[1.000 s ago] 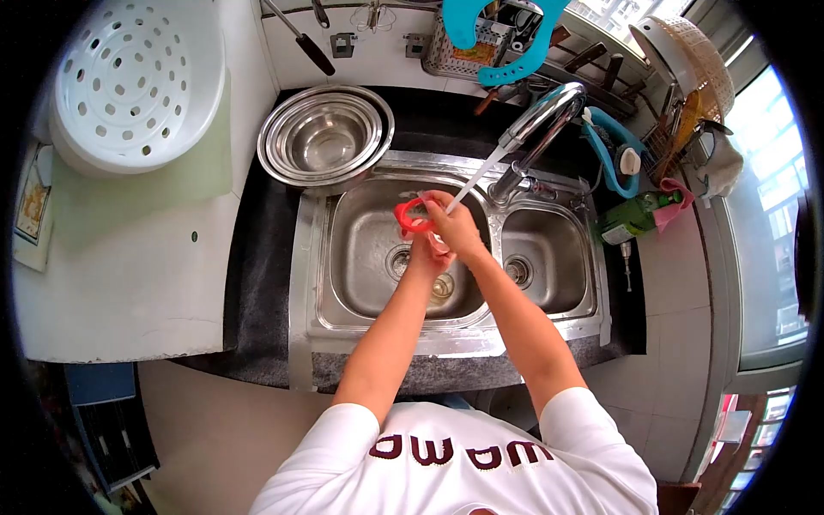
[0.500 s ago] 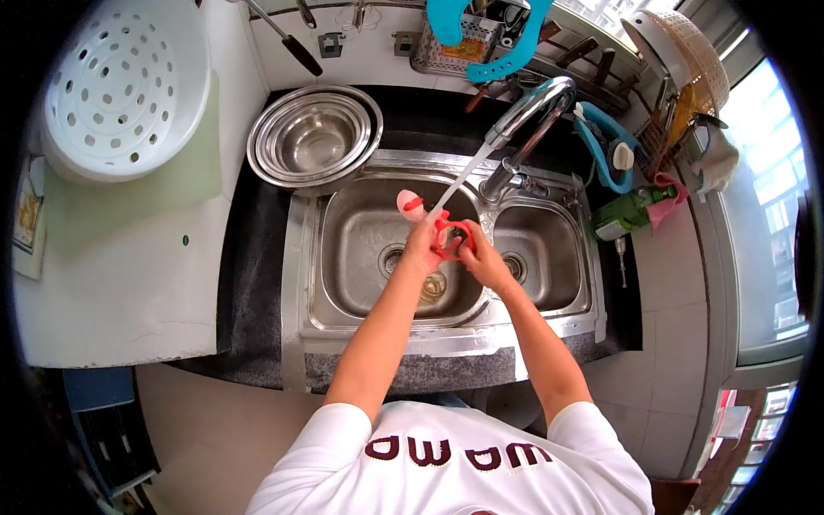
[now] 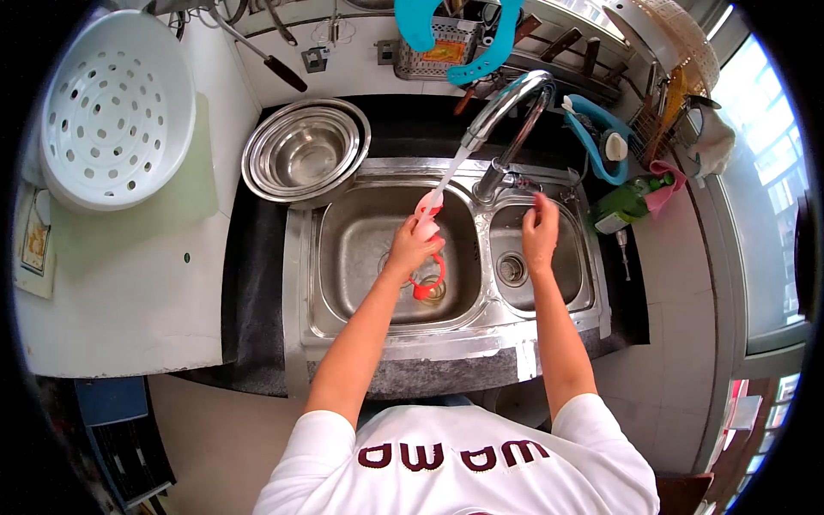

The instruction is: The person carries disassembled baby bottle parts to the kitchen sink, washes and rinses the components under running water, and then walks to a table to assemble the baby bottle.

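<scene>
My left hand [image 3: 414, 246] is closed round a red-and-pale-pink piece [image 3: 427, 206] with a red ring-shaped loop [image 3: 443, 273] hanging below it. Its exact kind is unclear. Water from the chrome faucet [image 3: 508, 107] runs down onto the piece and my fingers, above the large left basin [image 3: 348, 283] of the steel sink. Over the small right basin [image 3: 562, 287], my right hand [image 3: 541, 233] is raised with nothing visible in it. Its fingers are stretched out toward the faucet's lever [image 3: 521, 182]; I cannot tell whether they touch it.
Nested steel bowls [image 3: 306, 154] stand at the sink's back left. A white perforated basket [image 3: 116, 112] is on the left counter. Right of the sink are a blue caddy [image 3: 601, 142] and a green bottle [image 3: 622, 204]. Utensils hang along the back wall.
My right hand has let go of the red loop and moved right, over the small basin. My left hand has shifted slightly left with the piece, and the loop now hangs down.
</scene>
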Demonstrator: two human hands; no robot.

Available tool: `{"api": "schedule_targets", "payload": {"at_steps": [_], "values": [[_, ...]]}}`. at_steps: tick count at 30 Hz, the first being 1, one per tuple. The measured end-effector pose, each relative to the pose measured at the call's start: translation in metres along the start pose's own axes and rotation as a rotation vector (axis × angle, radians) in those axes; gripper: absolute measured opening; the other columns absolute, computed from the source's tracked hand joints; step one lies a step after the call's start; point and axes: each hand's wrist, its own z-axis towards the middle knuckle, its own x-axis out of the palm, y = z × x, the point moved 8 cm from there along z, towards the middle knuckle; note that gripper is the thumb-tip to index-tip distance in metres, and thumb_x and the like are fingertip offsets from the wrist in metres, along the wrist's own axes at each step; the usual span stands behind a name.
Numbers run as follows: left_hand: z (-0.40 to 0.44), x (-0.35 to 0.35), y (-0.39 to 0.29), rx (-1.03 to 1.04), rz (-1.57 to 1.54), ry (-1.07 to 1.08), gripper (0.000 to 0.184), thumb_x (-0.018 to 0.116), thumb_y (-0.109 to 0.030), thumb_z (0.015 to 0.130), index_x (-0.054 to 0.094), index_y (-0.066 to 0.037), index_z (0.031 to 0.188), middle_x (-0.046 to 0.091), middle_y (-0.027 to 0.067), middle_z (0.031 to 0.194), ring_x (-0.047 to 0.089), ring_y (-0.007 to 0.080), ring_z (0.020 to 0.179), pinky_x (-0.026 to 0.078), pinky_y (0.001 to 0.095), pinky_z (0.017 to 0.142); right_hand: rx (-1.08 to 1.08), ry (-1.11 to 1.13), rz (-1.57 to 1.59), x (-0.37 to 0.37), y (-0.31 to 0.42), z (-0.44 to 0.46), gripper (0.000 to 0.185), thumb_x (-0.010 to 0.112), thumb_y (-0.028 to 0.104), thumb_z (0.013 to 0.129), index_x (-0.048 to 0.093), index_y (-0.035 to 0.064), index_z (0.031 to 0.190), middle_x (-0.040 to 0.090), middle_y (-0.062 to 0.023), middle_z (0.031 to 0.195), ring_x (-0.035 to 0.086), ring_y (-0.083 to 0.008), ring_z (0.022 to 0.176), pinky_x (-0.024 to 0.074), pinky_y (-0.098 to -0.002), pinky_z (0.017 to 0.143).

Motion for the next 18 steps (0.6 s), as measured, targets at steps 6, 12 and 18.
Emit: {"api": "schedule_targets", "payload": {"at_steps": [6, 12, 18], "values": [[-0.006, -0.026, -0.033, 0.261, 0.547, -0.002, 0.055, 0.076, -0.019, 0.059, 0.055, -0.005, 0.109, 0.056, 0.0167, 0.098, 0.055, 0.0316, 0.095, 0.045, 0.0386, 0.083, 0.068, 0.05, -0.198, 0.009, -0.039, 0.022, 0.049, 0.056, 0.015, 0.08, 0.043, -0.0004, 0.125, 0.05, -0.019, 0.121, 0.045, -0.0351, 0.117, 0.0363, -0.0379, 0.097], [-0.029, -0.045, -0.075, 0.275, 0.763, -0.084, 0.054, 0.074, -0.019, 0.061, 0.055, -0.012, 0.111, 0.05, 0.0148, 0.105, 0.054, 0.0323, 0.098, 0.046, 0.0385, 0.084, 0.05, -0.064, -0.158, 0.012, -0.029, 0.035, 0.048, 0.055, 0.013, 0.078, 0.045, 0.0049, 0.124, 0.05, -0.0172, 0.121, 0.048, -0.0336, 0.112, 0.0407, -0.0393, 0.091], [-0.046, -0.056, -0.099, 0.275, 0.876, -0.078, 0.053, 0.073, -0.015, 0.061, 0.055, -0.015, 0.112, 0.048, 0.0146, 0.108, 0.054, 0.0336, 0.098, 0.046, 0.0388, 0.084, 0.322, 0.194, -0.227, 0.032, -0.059, 0.04, 0.051, 0.056, 0.024, 0.075, 0.048, 0.0017, 0.121, 0.054, -0.021, 0.117, 0.052, -0.0365, 0.108, 0.0409, -0.0443, 0.091]]}}
